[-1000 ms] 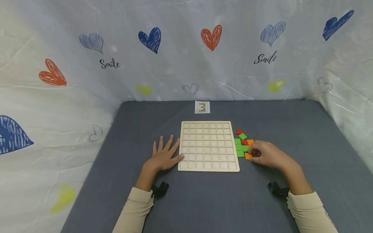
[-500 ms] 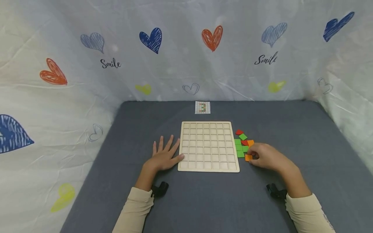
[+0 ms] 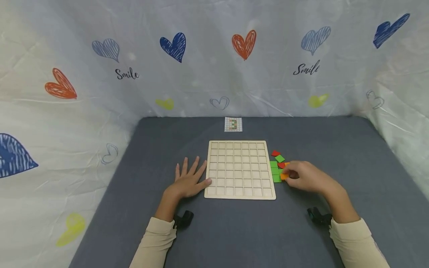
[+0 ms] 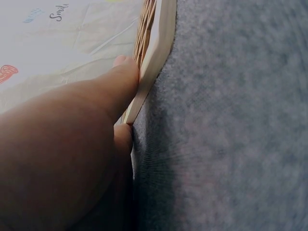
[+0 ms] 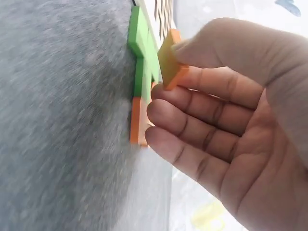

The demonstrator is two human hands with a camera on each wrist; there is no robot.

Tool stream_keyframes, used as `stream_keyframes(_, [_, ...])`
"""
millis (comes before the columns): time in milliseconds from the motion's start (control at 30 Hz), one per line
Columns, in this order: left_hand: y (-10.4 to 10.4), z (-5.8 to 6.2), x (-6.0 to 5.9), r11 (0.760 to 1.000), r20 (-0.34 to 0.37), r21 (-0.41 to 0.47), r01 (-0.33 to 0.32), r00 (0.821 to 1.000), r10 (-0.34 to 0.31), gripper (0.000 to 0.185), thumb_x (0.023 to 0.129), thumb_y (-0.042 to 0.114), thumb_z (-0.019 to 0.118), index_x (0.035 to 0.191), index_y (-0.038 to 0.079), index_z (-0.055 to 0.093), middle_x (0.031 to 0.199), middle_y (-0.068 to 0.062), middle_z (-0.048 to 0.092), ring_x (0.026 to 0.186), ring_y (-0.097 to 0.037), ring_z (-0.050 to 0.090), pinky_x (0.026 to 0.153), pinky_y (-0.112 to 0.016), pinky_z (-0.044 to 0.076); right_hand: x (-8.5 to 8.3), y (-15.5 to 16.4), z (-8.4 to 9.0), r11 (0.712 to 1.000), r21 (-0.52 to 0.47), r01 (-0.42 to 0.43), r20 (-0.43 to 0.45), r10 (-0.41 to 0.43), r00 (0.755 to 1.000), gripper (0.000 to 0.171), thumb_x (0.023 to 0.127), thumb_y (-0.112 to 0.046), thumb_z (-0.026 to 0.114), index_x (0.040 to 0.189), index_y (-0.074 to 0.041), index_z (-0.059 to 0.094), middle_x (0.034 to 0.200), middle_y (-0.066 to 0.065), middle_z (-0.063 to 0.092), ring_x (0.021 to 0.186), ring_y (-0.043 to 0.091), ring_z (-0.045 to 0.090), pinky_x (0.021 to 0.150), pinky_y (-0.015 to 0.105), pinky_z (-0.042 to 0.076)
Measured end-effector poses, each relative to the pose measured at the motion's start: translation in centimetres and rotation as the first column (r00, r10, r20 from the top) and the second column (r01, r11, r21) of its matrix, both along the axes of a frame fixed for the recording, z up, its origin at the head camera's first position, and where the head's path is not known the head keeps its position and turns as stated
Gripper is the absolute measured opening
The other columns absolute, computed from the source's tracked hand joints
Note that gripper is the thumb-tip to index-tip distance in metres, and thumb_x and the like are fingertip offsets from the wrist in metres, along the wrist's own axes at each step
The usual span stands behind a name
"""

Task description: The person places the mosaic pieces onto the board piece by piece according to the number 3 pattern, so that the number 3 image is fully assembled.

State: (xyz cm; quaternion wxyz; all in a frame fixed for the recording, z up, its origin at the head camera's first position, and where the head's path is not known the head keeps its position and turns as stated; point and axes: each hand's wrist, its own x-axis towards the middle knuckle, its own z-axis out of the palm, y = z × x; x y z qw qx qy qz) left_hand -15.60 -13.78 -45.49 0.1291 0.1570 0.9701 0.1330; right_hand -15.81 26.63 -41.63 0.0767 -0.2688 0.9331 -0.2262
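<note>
Orange tile (image 5: 169, 60) is pinched in my right hand (image 3: 306, 176), thumb on top and index finger under it, lifted clear of the grey mat (image 3: 234, 230). In the head view that tile (image 3: 284, 176) sits just off the right edge of the wooden grid board (image 3: 239, 169), near its lower rows. My other right fingers (image 5: 192, 122) are loosely curled below the tile, not touching it.

Just under the raised tile lie the rest of the pieces on the mat: green tiles (image 5: 142, 53) in a column tight against the board's right edge, and a second orange tile (image 5: 138, 120) flat beside them. From the head view the pile runs from the red tiles (image 3: 276, 153) at the far end, through a tilted green one (image 3: 279, 158), down to the green column (image 3: 275, 172).

My left hand (image 3: 188, 178) lies flat on the mat just left of the board, fingers straight and spread, holding nothing. The thumb (image 4: 113, 86) presses against the board's left edge (image 4: 156, 53); wrist view confirms contact.

All board cells look empty. A small pattern card (image 3: 233, 124) lies beyond the board's far side, apart from it, near the mat's back edge. White sheet with hearts (image 3: 174, 44) and "Smile" lettering walls in the mat on three sides.
</note>
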Motion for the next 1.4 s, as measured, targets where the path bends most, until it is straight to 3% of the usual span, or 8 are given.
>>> stream_keyframes(333, [0.1,-0.3,-0.1,1.0,-0.013,0.028,0.0,1.0,0.001,0.074,0.086,0.068,0.028,0.146,0.029,0.01,0.151,-0.002,-0.003,0.132,-0.036,-0.014,0.098,-0.059,-0.011,-2.2,-2.5,0.2,0.993,-0.059,-0.106,-0.105,0.1,0.99,0.013,0.083,-0.015,0.065,0.095,-0.013,0.069,0.088,-0.008,0.059,0.068,0.006,0.049,0.06,0.026,0.044])
stream_keyframes(533, [-0.2,-0.4,0.1,0.999,-0.007,0.015,-0.034,0.999,0.034,0.074,0.085,0.069,0.03,0.145,0.03,0.011,0.151,-0.001,-0.003,0.132,-0.035,-0.015,0.098,-0.058,-0.011,-3.8,-4.4,-0.3,0.981,-0.085,-0.173,-0.085,0.166,0.982,0.016,0.083,-0.016,0.066,0.098,-0.012,0.068,0.093,-0.004,0.06,0.078,0.011,0.054,0.068,0.032,0.046])
stream_keyframes(667, [-0.3,-0.6,0.1,0.999,-0.005,0.014,-0.032,0.999,0.032,0.074,0.085,0.068,0.03,0.145,0.031,0.011,0.151,-0.001,-0.003,0.132,-0.035,-0.016,0.099,-0.058,-0.011,-4.5,-5.6,-0.2,0.98,-0.089,-0.176,-0.07,0.17,0.983,0.017,0.083,-0.016,0.067,0.099,-0.011,0.068,0.097,-0.001,0.061,0.083,0.016,0.056,0.07,0.036,0.046])
stream_keyframes(900, [-0.2,-0.8,0.1,1.0,-0.02,0.016,-0.023,1.0,0.023,0.074,0.085,0.069,0.028,0.145,0.03,0.011,0.15,-0.002,-0.002,0.132,-0.035,-0.015,0.099,-0.058,-0.011,-5.1,-7.5,0.3,0.974,-0.106,-0.199,-0.022,0.197,0.98,0.015,0.084,-0.018,0.066,0.097,-0.013,0.069,0.095,-0.002,0.062,0.081,0.01,0.055,0.07,0.032,0.046])
stream_keyframes(1400, [0.0,-0.7,0.2,1.0,-0.059,0.015,-0.018,0.998,0.019,0.073,0.085,0.068,0.029,0.145,0.03,0.013,0.15,-0.002,0.0,0.133,-0.035,-0.012,0.099,-0.06,-0.008,-7.3,-9.8,-0.5,0.98,-0.094,-0.173,-0.053,0.169,0.984,0.012,0.084,-0.019,0.066,0.093,-0.012,0.069,0.092,-0.001,0.061,0.079,0.009,0.054,0.069,0.029,0.046])
